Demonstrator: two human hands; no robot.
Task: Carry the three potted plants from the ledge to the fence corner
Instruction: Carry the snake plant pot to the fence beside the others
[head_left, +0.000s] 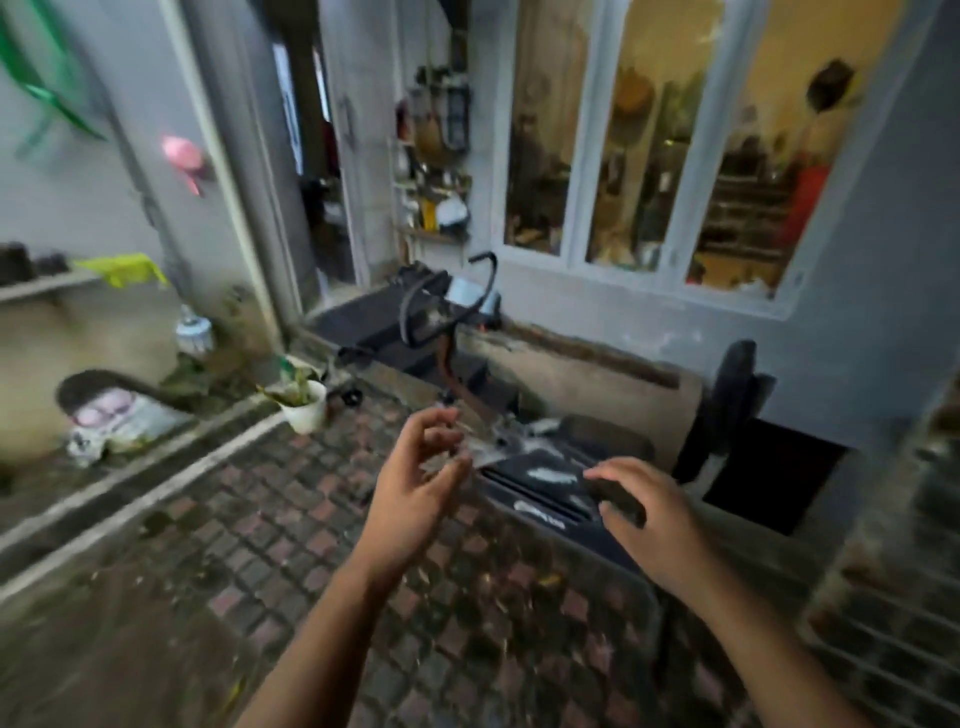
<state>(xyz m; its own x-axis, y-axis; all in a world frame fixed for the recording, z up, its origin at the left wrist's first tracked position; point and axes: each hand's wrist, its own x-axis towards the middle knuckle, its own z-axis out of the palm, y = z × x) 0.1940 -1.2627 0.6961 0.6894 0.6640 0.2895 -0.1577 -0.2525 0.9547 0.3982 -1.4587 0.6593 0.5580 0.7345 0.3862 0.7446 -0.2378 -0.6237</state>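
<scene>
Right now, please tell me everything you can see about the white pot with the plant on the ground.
The white pot is a small, plain, tapered container, probably plastic. It stands upright on the brick paving, beside the pale concrete curb. It holds a small plant with a few green and yellowish leaves that lean left. Neither hand touches it: the left hand and right hand are both empty and apart from it.

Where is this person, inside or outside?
Outside, probably a small paved yard beside a house: brick paving underfoot, a potted plant on the ground, and a house window looking into a lit room.
</scene>
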